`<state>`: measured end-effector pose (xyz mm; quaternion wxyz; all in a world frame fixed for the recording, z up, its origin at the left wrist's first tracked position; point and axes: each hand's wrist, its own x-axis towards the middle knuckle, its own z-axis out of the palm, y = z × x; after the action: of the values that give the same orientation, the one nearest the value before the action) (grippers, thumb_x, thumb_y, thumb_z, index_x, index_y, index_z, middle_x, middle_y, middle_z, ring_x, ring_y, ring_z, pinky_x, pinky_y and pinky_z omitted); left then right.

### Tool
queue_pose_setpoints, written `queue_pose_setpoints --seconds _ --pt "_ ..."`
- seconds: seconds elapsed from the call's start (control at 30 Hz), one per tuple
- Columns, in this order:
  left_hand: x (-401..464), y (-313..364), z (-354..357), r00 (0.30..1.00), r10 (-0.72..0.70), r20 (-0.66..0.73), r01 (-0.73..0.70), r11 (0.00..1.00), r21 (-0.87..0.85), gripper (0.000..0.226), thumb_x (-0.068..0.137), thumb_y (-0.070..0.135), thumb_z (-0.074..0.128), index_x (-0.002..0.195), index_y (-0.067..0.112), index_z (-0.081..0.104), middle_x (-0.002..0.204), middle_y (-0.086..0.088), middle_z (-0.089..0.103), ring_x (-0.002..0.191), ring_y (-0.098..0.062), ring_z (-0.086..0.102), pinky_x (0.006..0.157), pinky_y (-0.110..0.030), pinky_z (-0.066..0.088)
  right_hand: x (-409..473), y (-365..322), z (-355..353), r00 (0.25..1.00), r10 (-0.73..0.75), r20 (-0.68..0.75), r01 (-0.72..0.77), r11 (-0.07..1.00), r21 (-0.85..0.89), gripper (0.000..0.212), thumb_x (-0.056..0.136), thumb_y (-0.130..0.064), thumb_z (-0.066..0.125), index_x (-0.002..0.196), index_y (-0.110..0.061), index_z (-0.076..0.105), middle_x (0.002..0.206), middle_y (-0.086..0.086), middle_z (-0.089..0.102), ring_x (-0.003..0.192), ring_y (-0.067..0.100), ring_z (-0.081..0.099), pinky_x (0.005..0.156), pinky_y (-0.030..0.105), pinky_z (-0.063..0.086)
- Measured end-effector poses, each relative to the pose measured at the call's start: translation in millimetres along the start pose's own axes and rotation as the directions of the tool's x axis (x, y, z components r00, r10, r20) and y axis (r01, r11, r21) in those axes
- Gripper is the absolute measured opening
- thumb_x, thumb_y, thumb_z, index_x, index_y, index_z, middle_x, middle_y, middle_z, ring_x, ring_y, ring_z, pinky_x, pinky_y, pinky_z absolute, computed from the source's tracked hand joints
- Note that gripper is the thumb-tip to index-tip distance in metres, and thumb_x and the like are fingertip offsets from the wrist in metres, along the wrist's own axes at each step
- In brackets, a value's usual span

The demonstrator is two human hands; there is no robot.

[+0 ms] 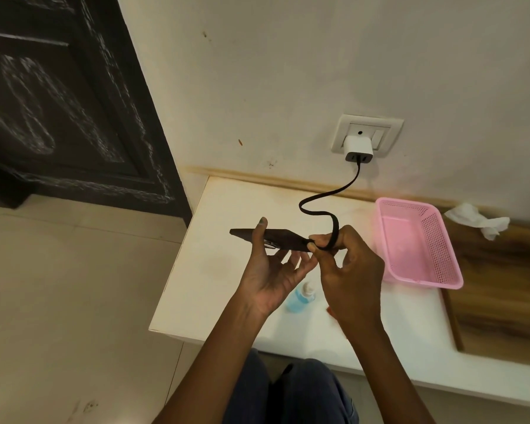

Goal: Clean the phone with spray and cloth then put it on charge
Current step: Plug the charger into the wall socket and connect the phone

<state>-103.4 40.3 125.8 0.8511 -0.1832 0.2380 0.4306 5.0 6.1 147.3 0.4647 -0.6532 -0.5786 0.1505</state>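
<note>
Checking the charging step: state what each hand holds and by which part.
The left hand holds the phone by its long edges near the middle. The right hand pinches the black cable at its plug end, at the phone's end.

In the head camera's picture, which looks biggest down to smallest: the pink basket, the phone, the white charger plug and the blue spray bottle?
1. Basket, clearly largest.
2. Phone, seen nearly edge-on and held closer to the camera, so its look misleads.
3. Plug and bottle look alike; a hand hides part of the bottle, so I won't rank them.

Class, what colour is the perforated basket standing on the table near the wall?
Pink: the basket shows plainly in the head view.
</note>
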Motion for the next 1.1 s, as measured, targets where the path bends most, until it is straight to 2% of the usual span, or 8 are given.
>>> queue_pose_setpoints --seconds 0.17,0.27,0.47,0.6,0.67,0.73,0.9,1.1 --pt "3 9 -7 0.996 0.048 0.075 -0.057 0.991 0.124 0.066 0.063 0.036 0.083 0.111 0.004 0.051 0.107 -0.015 0.055 0.108 -0.031 0.056 0.063 -0.046 0.059 -5 3 -7 0.998 0.046 0.035 -0.049 0.996 0.076 0.018 0.079 -0.014 0.072 0.076 -0.028 0.061 0.074 -0.030 0.057 0.076 -0.010 0.055 0.059 0.002 0.042" --pt "4 18 -9 0.986 0.114 0.122 -0.140 0.964 0.227 0.068 0.069 0.038 0.077 0.123 0.005 0.052 0.113 -0.019 0.055 0.102 -0.035 0.060 0.071 -0.050 0.058 -15 5 -7 0.988 0.140 0.070 -0.150 0.977 0.153 0.027 0.079 -0.018 0.072 0.076 -0.038 0.055 0.069 -0.029 0.061 0.077 -0.005 0.058 0.052 0.011 0.048" --pt "1 25 -4 0.961 0.161 0.224 -0.220 0.937 0.271 0.069 0.074 0.056 0.066 0.121 0.006 0.058 0.110 -0.016 0.064 0.108 -0.037 0.057 0.086 -0.060 0.051 -31 6 -3 0.976 0.194 0.098 -0.214 0.937 0.277 0.019 0.077 -0.014 0.073 0.079 -0.028 0.060 0.074 -0.015 0.067 0.077 0.008 0.063 0.064 0.012 0.052" --pt "-1 27 1 0.948 0.185 0.258 -0.262 0.914 0.309 0.089 0.065 0.072 0.052 0.134 0.016 0.049 0.126 -0.015 0.064 0.113 -0.034 0.062 0.092 -0.065 0.045 -38 3 1 0.951 0.284 0.120 -0.307 0.907 0.287 0.013 0.078 -0.021 0.071 0.076 -0.028 0.060 0.074 -0.015 0.067 0.073 0.011 0.065 0.063 0.015 0.053" --pt "-1 27 2 0.944 0.197 0.266 -0.283 0.897 0.340 0.095 0.060 0.077 0.047 0.133 0.016 0.050 0.125 -0.014 0.064 0.111 -0.034 0.063 0.092 -0.066 0.045 -39 0 2 0.931 0.339 0.137 -0.366 0.875 0.318 0.010 0.078 -0.026 0.069 0.075 -0.023 0.061 0.068 -0.008 0.067 0.067 0.016 0.065 0.063 0.023 0.056" --pt "1 28 2 0.943 0.212 0.258 -0.294 0.893 0.342 0.099 0.059 0.081 0.043 0.132 0.015 0.052 0.120 -0.015 0.066 0.104 -0.034 0.066 0.092 -0.066 0.045 -39 -5 3 0.901 0.388 0.193 -0.432 0.833 0.345 0.014 0.077 -0.031 0.064 0.075 -0.019 0.059 0.063 -0.007 0.066 0.060 0.014 0.065 0.058 0.022 0.055" --pt "7 30 3 0.935 0.175 0.309 -0.276 0.906 0.321 0.096 0.074 0.086 0.024 0.128 0.013 0.055 0.100 -0.015 0.065 0.087 -0.029 0.065 0.098 -0.059 0.044 -34 -20 8 0.780 0.397 0.484 -0.589 0.726 0.354 0.026 0.094 -0.019 0.045 0.080 -0.006 0.062 0.059 0.007 0.063 0.046 0.011 0.057 0.046 0.020 0.047" --pt "8 25 15 0.928 0.153 0.340 -0.261 0.917 0.301 0.085 0.082 0.080 0.022 0.123 0.012 0.053 0.091 -0.013 0.059 0.078 -0.026 0.060 0.086 -0.046 0.053 -28 -30 15 0.788 0.446 0.425 -0.600 0.712 0.366 0.035 0.096 -0.020 0.044 0.066 -0.009 0.059 0.050 -0.001 0.059 0.041 0.007 0.053 0.043 0.015 0.045"
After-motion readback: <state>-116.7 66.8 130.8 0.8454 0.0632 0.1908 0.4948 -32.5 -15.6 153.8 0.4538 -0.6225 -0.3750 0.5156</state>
